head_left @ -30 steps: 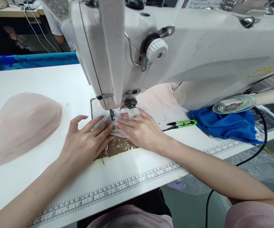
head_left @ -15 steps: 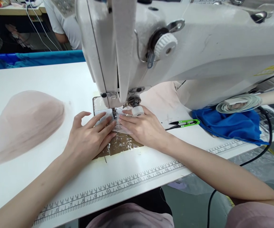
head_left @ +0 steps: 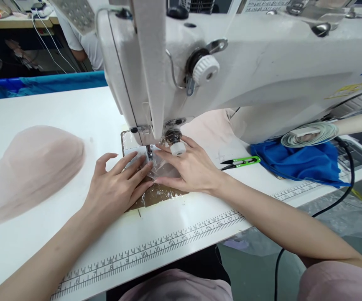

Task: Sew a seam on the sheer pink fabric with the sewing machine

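A thin, sheer pale fabric piece (head_left: 167, 170) lies under the needle area of a white sewing machine (head_left: 246, 71). My left hand (head_left: 115, 179) rests left of the presser foot (head_left: 150, 152), fingers spread and fingertips down at the fabric's left side. To the right of the foot, my right hand (head_left: 190, 167) lies on the fabric with its thumb apart from its fingers. Its fingertips are partly hidden behind a white knob (head_left: 177, 149). Beneath both hands is a brown plate covered with clear film (head_left: 159, 194).
On the left of the table lies a sheer pink fabric piece (head_left: 39, 167); more pink fabric (head_left: 212, 129) is behind my right hand. Green thread snips (head_left: 242, 162) and a blue cloth (head_left: 296, 163) sit to the right. A ruler strip (head_left: 156, 251) runs along the front edge.
My right thumb has moved down and away from the fingers, showing more of the fabric between them. My left hand stays nearly in place. The view has shifted slightly.
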Demonstrator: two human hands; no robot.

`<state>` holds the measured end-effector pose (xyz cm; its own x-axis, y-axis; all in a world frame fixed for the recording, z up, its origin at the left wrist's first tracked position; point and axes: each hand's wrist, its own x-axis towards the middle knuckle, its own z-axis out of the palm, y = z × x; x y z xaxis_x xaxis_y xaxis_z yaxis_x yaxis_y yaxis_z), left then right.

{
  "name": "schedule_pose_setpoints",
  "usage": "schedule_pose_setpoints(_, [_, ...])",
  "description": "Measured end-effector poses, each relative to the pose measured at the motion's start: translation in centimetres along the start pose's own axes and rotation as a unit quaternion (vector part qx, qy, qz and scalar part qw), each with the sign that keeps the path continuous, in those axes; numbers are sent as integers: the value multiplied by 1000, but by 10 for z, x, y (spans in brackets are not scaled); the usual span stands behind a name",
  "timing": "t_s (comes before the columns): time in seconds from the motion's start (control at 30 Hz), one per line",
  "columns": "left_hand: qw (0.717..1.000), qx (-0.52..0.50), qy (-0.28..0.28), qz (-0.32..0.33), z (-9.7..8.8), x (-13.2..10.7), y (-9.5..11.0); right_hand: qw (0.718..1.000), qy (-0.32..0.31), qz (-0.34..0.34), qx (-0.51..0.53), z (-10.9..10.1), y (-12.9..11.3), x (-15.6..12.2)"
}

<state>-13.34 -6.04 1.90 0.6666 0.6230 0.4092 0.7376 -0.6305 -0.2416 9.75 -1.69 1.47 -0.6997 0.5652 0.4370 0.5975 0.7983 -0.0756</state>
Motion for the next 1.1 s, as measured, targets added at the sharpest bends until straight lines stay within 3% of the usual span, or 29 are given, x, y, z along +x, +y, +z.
schedule_pose_setpoints(0.13, [997,52,-2,-64,-10,-7,-16,1000,19,-16,6,-8,-4,-1])
schedule_pose_setpoints(0.23, [989,74,24,-128,-19,-7,-14,998,56,-29,12,-10,-5,-1])
schedule_pose_setpoints(0.33, [997,-3,41,-59,-19,-3,-2,999,20,-23,-36,-7,-1,-2])
schedule_pose_setpoints(0.4, [999,-40,8,-26,-16,-2,1,998,-7,-21,-51,-6,2,-3])
schedule_pose_setpoints(0.5, [993,29,-30,-112,-15,-6,-8,999,13,-22,-31,-8,3,-5])
schedule_pose_setpoints(0.6, [983,58,-12,-171,-18,-10,-15,998,38,-29,-37,-11,2,-7])
schedule_pose_setpoints(0.67, [992,-9,-2,-129,-17,-8,-11,997,22,-41,-56,-12,1,-8])
schedule_pose_setpoints(0.73, [993,-69,-32,-87,-13,-6,-6,997,2,-57,-53,-13,-3,-10])
schedule_pose_setpoints(0.83, [989,-35,-55,-131,-10,-3,-5,997,-2,-82,-16,-12,-13,-12])
schedule_pose_setpoints(0.93, [986,-39,-14,-164,-12,0,-10,995,-7,-101,0,-9,-24,-12])
schedule_pose_setpoints(1.1, [981,-188,-14,-46,-6,8,-2,995,3,-102,16,-5,-28,-13])
